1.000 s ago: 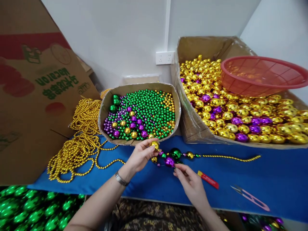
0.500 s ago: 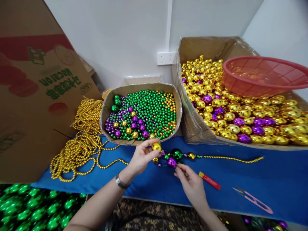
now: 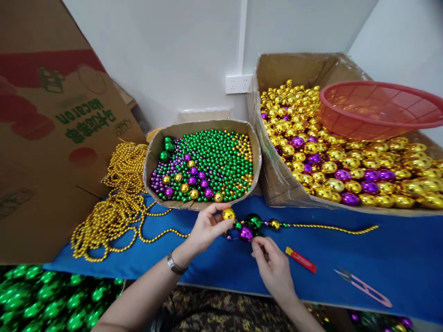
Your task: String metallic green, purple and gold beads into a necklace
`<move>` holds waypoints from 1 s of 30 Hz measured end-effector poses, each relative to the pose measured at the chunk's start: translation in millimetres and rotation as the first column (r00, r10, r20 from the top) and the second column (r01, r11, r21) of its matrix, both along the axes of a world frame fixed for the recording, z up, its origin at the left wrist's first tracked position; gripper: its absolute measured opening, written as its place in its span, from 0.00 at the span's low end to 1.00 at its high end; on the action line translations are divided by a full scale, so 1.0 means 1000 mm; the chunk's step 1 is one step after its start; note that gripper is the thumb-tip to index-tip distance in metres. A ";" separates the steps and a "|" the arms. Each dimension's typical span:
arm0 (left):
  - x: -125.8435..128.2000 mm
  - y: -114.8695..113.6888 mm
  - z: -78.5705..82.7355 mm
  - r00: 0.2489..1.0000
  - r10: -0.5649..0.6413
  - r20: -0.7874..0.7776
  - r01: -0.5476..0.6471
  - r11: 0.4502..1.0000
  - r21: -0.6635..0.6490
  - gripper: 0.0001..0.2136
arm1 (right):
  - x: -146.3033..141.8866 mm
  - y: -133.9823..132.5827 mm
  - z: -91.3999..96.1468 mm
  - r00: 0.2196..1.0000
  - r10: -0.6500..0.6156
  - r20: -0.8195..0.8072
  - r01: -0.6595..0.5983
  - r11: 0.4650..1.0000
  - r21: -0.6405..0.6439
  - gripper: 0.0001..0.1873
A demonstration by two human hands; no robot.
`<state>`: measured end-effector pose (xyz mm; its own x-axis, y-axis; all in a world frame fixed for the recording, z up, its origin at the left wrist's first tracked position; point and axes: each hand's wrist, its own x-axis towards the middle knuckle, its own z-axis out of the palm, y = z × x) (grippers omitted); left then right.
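My left hand (image 3: 206,227) pinches a gold ball bead (image 3: 228,214) at the end of a bead strand lying on the blue table (image 3: 346,258). My right hand (image 3: 273,266) grips the strand just below a purple ball bead (image 3: 245,234). Beyond it on the strand sit a large green ball (image 3: 254,221), a smaller gold ball (image 3: 274,224) and a thin gold bead chain (image 3: 332,228) that runs off to the right.
A cardboard tray of small green, purple and gold beads (image 3: 204,163) stands just behind the hands. A big box of gold and purple balls (image 3: 346,157) holds a red basket (image 3: 377,108). Gold chains (image 3: 114,207) pile at left. A red cutter (image 3: 300,259) and pink snips (image 3: 363,287) lie right.
The gold ball in my left hand has shifted slightly right and down toward the strand. My right hand has stayed at the purple ball.
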<state>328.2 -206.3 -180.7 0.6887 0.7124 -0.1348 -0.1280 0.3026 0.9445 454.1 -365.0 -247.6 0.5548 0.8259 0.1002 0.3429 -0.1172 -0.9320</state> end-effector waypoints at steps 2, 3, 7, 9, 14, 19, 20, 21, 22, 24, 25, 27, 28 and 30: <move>0.000 -0.002 0.001 1.000 0.013 -0.003 -0.013 0.999 0.036 0.20 | -0.002 0.002 -0.005 0.977 -0.002 -0.213 0.004 1.000 0.008 0.12; 0.001 -0.002 0.001 1.000 0.024 -0.002 -0.024 0.998 0.059 0.20 | -0.003 0.004 -0.007 0.943 -0.008 -0.334 0.015 1.000 0.019 0.14; 0.001 -0.003 0.002 1.000 0.027 -0.008 -0.025 0.990 0.138 0.19 | -0.005 0.011 -0.007 0.730 -0.010 -0.684 0.072 0.995 0.063 0.19; 0.000 -0.004 0.002 1.000 -0.002 -0.014 0.004 0.987 0.158 0.18 | -0.005 0.013 -0.003 0.619 0.028 -0.785 0.066 0.994 0.087 0.19; -0.008 -0.004 0.006 0.993 -0.117 0.012 0.112 0.973 0.202 0.20 | -0.006 0.015 0.001 0.407 0.099 -0.908 0.072 0.988 0.139 0.18; -0.023 0.015 0.012 0.998 0.060 -0.030 -0.048 0.949 0.312 0.15 | -0.003 0.013 0.003 0.341 0.126 -0.931 0.082 0.983 0.163 0.18; -0.026 0.020 0.013 0.992 0.124 -0.038 -0.105 0.942 0.318 0.14 | -0.003 0.012 0.004 0.339 0.132 -0.932 0.079 0.983 0.168 0.18; -0.028 0.025 0.014 0.984 0.175 -0.044 -0.152 0.935 0.322 0.13 | -0.002 0.012 0.004 0.339 0.135 -0.931 0.079 0.982 0.171 0.17; -0.030 0.029 0.015 0.976 0.214 -0.049 -0.186 0.927 0.326 0.13 | -0.002 0.012 0.005 0.340 0.135 -0.931 0.079 0.982 0.171 0.17; -0.034 0.036 0.018 0.964 0.261 -0.047 -0.230 0.911 0.342 0.12 | -0.001 0.012 0.005 0.343 0.127 -0.931 0.086 0.982 0.166 0.17; -0.035 0.037 0.019 0.961 0.273 -0.045 -0.241 0.905 0.351 0.12 | -0.001 0.012 0.005 0.343 0.121 -0.932 0.093 0.982 0.162 0.17; -0.035 0.039 0.020 0.957 0.288 -0.045 -0.252 0.894 0.370 0.12 | -0.001 0.013 0.004 0.342 0.108 -0.933 0.106 0.983 0.152 0.17; -0.035 0.040 0.020 0.956 0.289 -0.047 -0.251 0.892 0.376 0.12 | -0.001 0.013 0.003 0.341 0.103 -0.934 0.110 0.983 0.148 0.17; -0.035 0.040 0.019 0.958 0.280 -0.057 -0.238 0.891 0.386 0.13 | -0.001 0.013 0.002 0.341 0.093 -0.936 0.119 0.983 0.141 0.18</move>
<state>293.6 -165.9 -161.8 0.4690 0.8761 0.1116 -0.0444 -0.1028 0.9937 452.9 -352.1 -245.6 0.3808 0.8473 -0.3703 -0.7664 0.0652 -0.6391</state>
